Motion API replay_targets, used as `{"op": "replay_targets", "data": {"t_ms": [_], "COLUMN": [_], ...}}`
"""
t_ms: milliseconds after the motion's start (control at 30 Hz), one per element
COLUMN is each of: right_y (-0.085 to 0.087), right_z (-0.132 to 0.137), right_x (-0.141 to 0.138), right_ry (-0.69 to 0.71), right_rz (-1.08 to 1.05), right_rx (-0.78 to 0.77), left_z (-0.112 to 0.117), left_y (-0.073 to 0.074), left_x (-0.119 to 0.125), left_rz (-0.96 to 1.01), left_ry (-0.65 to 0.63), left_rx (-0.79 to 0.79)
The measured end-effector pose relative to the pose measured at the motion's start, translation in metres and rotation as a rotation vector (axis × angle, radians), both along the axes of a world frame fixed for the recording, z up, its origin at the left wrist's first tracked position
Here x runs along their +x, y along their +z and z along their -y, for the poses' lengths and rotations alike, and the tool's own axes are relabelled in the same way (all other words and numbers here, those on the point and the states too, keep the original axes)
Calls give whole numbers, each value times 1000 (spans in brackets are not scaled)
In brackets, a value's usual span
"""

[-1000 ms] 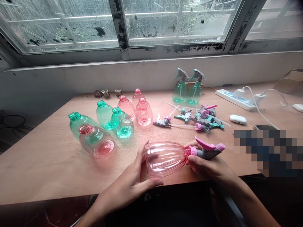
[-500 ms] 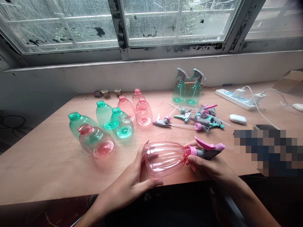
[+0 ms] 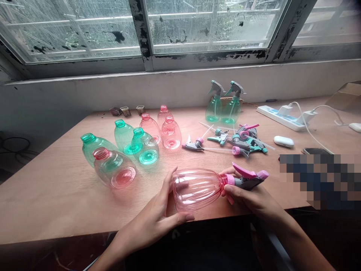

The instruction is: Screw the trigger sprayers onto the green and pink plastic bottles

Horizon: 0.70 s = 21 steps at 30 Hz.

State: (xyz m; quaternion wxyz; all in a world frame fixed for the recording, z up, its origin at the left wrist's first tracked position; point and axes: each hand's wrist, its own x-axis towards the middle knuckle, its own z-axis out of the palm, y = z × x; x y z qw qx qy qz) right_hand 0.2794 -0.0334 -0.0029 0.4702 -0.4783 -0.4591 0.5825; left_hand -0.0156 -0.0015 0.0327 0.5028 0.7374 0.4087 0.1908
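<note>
A clear pink spray bottle (image 3: 197, 190) lies sideways in the air above the table's front edge. Round its wide base end curve the fingers and thumb of my left hand (image 3: 158, 212). My right hand (image 3: 252, 199) pinches the pink collar at the neck, where a grey and pink trigger sprayer (image 3: 249, 180) is fitted; some of its fingers are hidden behind. Beyond, a pile of loose trigger sprayers (image 3: 244, 141) in pink, green and grey lies with straws sticking out. To the left stand several open bottles, among them a pink bottle (image 3: 114, 169) and a green bottle (image 3: 145, 146).
Two green bottles with sprayers (image 3: 222, 109) stand at the back by the wall. On the right are a white power strip (image 3: 282, 117) with plugs and cables, a white case (image 3: 283, 142) and a phone-like dark object (image 3: 317, 151). Small boxes (image 3: 125, 111) sit at the back left.
</note>
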Motion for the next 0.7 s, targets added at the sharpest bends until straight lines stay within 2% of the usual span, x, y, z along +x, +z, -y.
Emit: {"op": "replay_targets", "data": {"t_ms": [700], "right_y": [-2], "right_z": [-1], "right_x": [4], "right_ry": [42], "right_rz": [100], "right_rx": [44], "left_z": [1], "left_y": [2], "left_x": [1], "left_rz": [-1], "left_ry": [4], "left_rx": [-2]}}
